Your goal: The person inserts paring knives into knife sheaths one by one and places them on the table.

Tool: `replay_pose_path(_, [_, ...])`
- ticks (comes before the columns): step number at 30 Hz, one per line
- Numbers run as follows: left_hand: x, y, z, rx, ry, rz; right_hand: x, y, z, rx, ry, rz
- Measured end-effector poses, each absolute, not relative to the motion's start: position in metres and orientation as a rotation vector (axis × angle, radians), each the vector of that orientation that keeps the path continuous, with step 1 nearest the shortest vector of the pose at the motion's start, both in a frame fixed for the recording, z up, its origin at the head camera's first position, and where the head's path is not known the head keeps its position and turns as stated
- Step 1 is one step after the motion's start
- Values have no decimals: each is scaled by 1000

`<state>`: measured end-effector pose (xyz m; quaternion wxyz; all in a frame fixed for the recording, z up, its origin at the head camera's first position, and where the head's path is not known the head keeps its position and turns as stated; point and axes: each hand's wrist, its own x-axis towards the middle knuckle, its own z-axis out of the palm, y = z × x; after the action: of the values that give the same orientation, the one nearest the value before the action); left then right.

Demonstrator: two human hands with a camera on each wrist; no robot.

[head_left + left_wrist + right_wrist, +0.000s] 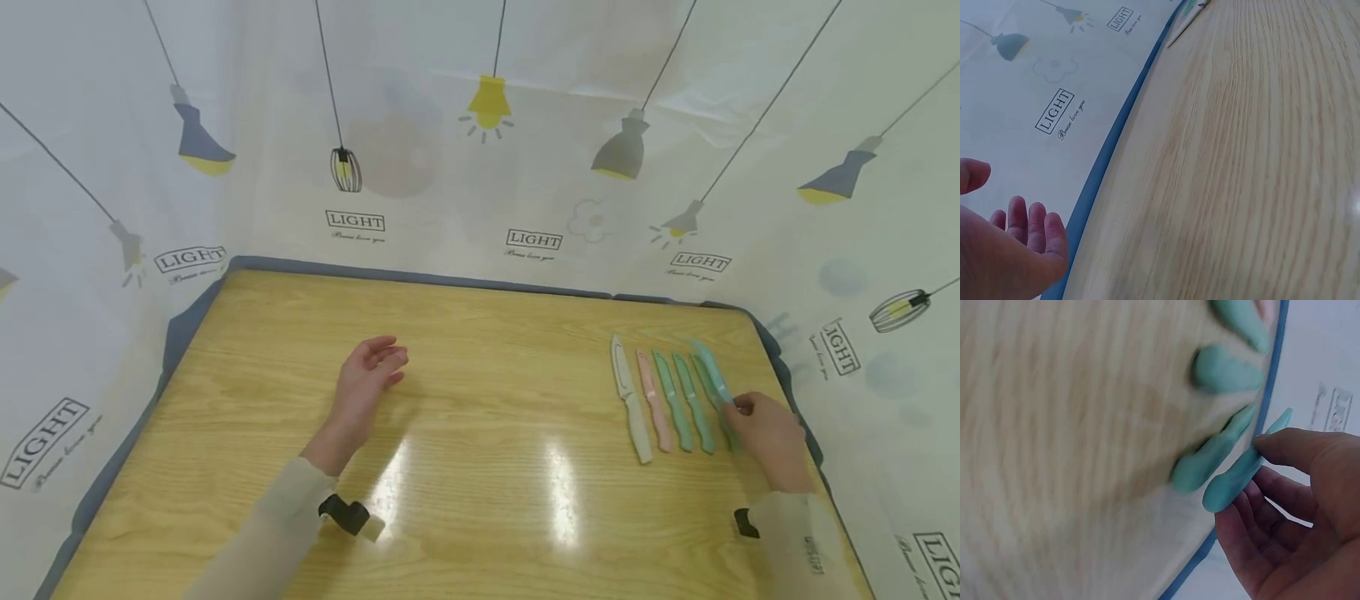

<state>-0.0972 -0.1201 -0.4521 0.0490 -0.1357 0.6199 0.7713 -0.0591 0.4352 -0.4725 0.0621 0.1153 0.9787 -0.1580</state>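
At the right end of a row of knives, my right hand (772,437) pinches a light blue knife (715,372) by its handle between thumb and fingers. The right wrist view has this knife (1232,481) tilted, raised beside the nearest green knife (1207,459). In the head view it overlaps that green knife. To its left lie two more green knives (697,412), a pink knife (657,408) and a larger white knife (637,425), blades pointing away from me. My left hand (362,385) is over the table's left half, fingers loosely bent, holding nothing.
The wooden table (480,375) has a blue-grey edge (420,277) along its back and sides. Pale sheeting (450,208) printed with lamps stands close around it. Each sleeve carries a black strap piece (345,514) near the wrist.
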Motion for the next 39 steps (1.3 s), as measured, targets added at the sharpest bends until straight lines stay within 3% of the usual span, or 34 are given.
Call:
replay_pose_path(8, [-94,-133,-453,-432,1877,2346,-55,455,-470,490,2839,-437])
replay_pose_path(18, [-93,-140,-454,-442,1878,2372,-54,459,-473,479,2848,-403])
replay_pose_path(25, [-90,-152,-458,-216,2077,2289,-54,456,-478,442,2899,-392])
replay_pose_path(39, [-89,-170,-453,364,3003,1130,-58,307,-460,-189,3184,-579])
